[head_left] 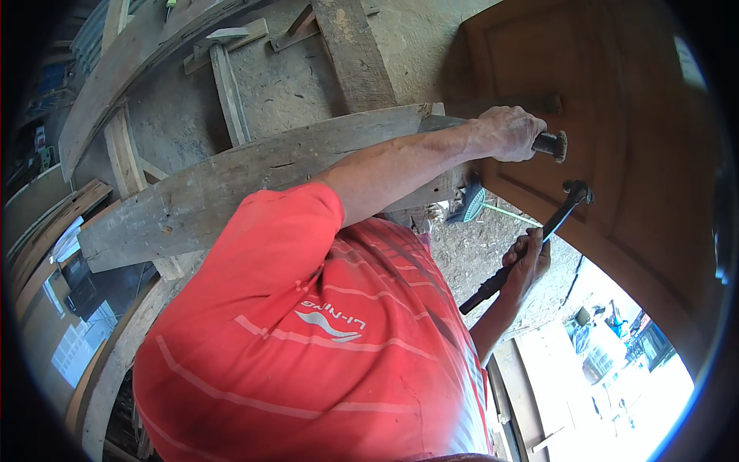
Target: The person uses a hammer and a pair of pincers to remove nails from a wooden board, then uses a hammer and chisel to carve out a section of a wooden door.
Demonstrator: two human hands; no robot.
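My left hand (504,132) is closed around the dark handle of a chisel (548,144). Its flat grey blade points left, over the far right end of a weathered wooden plank (254,173); I cannot tell whether its edge touches the wood. Lower down on the right, my right hand (531,258) grips the shaft of a hammer (570,206). The hammer head is up, apart from the chisel's butt and in front of a brown panelled wooden piece (600,131). The dark grip of the hammer extends below my hand, toward my red shirt.
Beyond the plank, a curved board (131,73) and a thick beam (350,54) stand over the dusty floor. A blue-green broom head (468,206) with a thin green stick lies near my hands. Papers (81,350) and stacked boards are at the left.
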